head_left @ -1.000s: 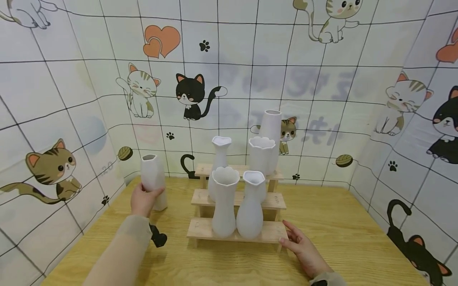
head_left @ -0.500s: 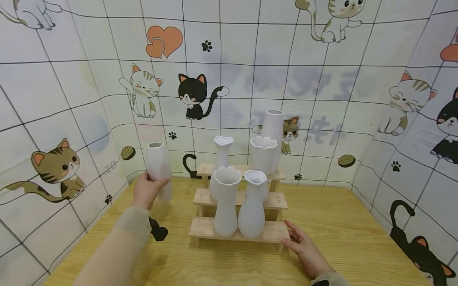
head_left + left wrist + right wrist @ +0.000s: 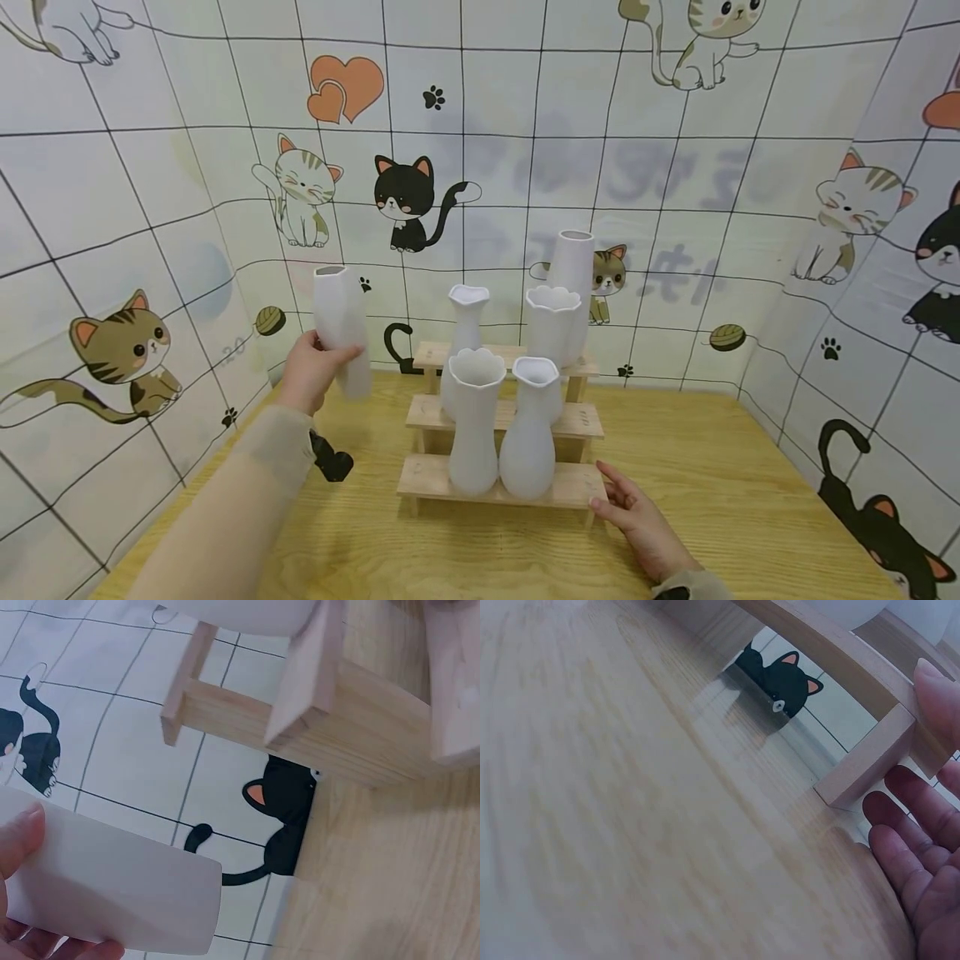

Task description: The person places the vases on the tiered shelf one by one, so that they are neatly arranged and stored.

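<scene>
My left hand [image 3: 311,372] grips a white angular vase [image 3: 340,312] around its lower half, above the table at the left. In the left wrist view, the vase's smooth lower end [image 3: 142,889] points toward the stand. A three-step wooden stand [image 3: 426,481] stands at the middle. My right hand [image 3: 641,529] holds the right end of its bottom step, thumb at the front corner and index finger farther back. Two white vases stand on that step: one scalloped at the rim [image 3: 474,425], one rounder below [image 3: 527,442].
Higher on the stand are a narrow-necked vase [image 3: 467,321], a wide scalloped vase [image 3: 551,327] and a tall plain vase [image 3: 575,258]. The wooden table [image 3: 712,467] reaches cat-printed wall sheets [image 3: 495,150] at the back and sides.
The left hand has lifted the angular vase off the table, up and slightly to the right. The right hand stays at the stand's end, and the other vases have not moved.
</scene>
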The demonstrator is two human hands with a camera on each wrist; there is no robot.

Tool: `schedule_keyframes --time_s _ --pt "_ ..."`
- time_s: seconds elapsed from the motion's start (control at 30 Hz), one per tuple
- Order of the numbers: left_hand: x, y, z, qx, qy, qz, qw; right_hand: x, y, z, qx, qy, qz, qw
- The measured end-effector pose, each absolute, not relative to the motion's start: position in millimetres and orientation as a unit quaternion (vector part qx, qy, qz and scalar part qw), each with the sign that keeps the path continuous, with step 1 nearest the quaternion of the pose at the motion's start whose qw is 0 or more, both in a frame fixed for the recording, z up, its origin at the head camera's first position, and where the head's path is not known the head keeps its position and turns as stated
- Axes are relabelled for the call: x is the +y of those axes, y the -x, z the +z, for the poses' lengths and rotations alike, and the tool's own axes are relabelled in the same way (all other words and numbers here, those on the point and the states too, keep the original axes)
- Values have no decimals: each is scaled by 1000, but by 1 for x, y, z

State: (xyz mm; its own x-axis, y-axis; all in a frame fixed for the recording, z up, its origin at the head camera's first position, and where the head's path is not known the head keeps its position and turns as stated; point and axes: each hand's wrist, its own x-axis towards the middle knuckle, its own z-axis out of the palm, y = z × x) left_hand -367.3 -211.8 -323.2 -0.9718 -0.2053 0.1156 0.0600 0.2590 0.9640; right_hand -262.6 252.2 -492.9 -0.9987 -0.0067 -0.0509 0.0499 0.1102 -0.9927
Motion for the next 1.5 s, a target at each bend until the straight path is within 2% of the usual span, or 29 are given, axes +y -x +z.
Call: schedule_keyframes --time_s 0.8,1.5 --pt "-171 368 -257 -776 7 -621 110 252 262 -494 744 -6 -668 15" --pt "-117 376 -244 -770 29 -632 80 254 261 -494 744 -4 -668 20"
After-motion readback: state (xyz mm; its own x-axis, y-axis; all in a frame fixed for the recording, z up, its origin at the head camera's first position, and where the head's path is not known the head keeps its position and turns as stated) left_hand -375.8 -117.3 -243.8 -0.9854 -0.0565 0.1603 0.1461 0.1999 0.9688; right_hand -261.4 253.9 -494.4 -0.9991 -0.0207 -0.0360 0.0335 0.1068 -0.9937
